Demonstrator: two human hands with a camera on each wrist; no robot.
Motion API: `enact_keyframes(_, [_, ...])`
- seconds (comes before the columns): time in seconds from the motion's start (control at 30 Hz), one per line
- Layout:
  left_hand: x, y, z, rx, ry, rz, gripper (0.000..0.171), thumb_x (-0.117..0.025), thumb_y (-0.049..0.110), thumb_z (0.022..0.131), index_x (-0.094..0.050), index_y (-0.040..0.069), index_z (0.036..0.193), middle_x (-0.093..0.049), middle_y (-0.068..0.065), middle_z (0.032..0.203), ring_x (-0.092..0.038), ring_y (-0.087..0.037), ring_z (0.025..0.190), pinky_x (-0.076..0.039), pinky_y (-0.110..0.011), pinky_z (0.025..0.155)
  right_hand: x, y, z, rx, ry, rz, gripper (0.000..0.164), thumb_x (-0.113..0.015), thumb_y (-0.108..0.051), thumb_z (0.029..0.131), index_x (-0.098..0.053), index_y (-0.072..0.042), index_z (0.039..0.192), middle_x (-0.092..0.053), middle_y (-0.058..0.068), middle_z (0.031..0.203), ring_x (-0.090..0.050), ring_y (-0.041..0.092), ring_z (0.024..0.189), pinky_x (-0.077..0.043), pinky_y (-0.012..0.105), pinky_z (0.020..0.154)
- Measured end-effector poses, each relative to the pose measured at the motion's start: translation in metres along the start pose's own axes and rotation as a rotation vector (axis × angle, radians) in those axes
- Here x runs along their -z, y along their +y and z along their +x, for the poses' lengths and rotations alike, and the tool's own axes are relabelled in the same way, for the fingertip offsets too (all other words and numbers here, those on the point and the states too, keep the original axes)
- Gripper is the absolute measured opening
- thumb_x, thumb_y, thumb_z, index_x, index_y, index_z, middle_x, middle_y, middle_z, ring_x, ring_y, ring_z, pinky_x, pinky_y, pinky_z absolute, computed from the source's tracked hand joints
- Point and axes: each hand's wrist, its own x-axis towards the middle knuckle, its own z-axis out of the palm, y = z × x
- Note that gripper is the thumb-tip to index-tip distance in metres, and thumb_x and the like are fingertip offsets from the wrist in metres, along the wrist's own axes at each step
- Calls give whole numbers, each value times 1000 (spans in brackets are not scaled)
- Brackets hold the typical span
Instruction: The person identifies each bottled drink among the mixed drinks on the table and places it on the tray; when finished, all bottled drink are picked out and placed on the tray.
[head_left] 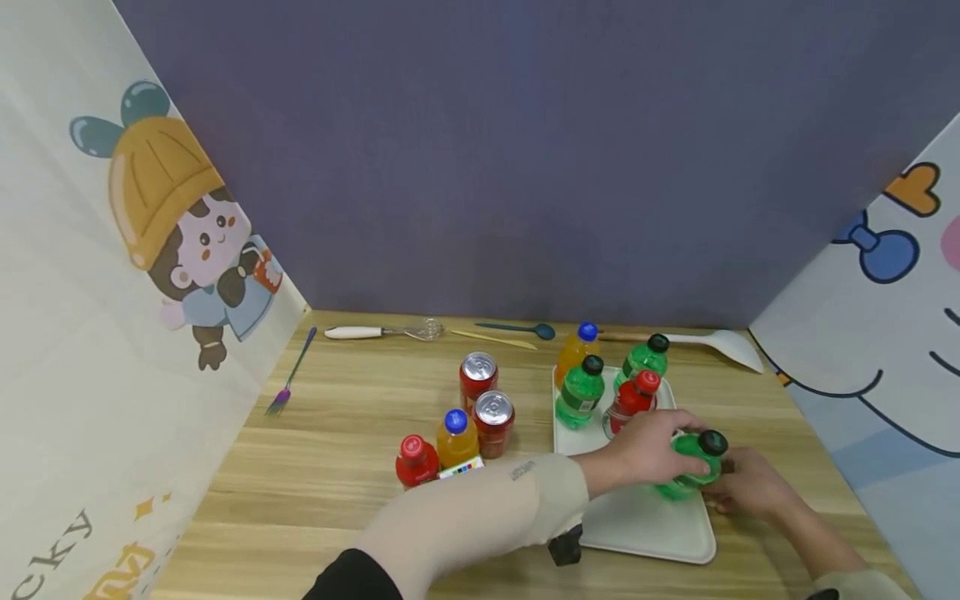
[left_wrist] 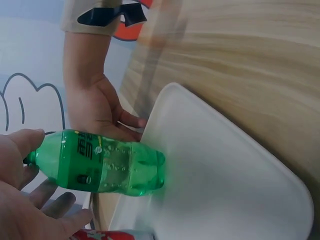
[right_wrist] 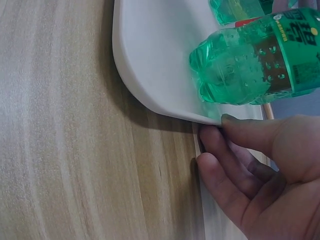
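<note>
My left hand grips a green soda bottle with a black cap around its upper part. The bottle's base is at the white tray, near its right edge. In the right wrist view my right hand pinches the tray's rim, thumb on top and fingers below. Farther back on the tray are a red-capped bottle, two more green bottles, one nearer and one behind, and an orange drink bottle with a blue cap.
Left of the tray stand two red cans, one behind and one in front, an orange drink bottle and a red-capped bottle. Along the back lie a whisk, a dark spoon and a white ladle.
</note>
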Motion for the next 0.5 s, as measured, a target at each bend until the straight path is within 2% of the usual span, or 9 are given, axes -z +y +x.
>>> enact_keyframes(0.27, [19, -5, -15, -47, -34, -85, 48, -78, 35, 92, -63, 30, 137, -64, 20, 133, -61, 0, 115, -48, -11, 85, 0, 4, 0, -7, 4, -2, 34, -75, 1, 84, -65, 14, 114, -66, 11, 91, -68, 23, 69, -61, 35, 62])
enact_keyframes(0.5, [46, -1, -34, -69, -58, -101, 45, -78, 37, 92, -64, 29, 135, -66, 18, 128, -62, 1, 112, -48, -10, 88, 0, 5, 2, 11, -4, 21, 33, -76, 1, 84, -65, 15, 111, -67, 10, 86, -68, 22, 68, -61, 35, 61])
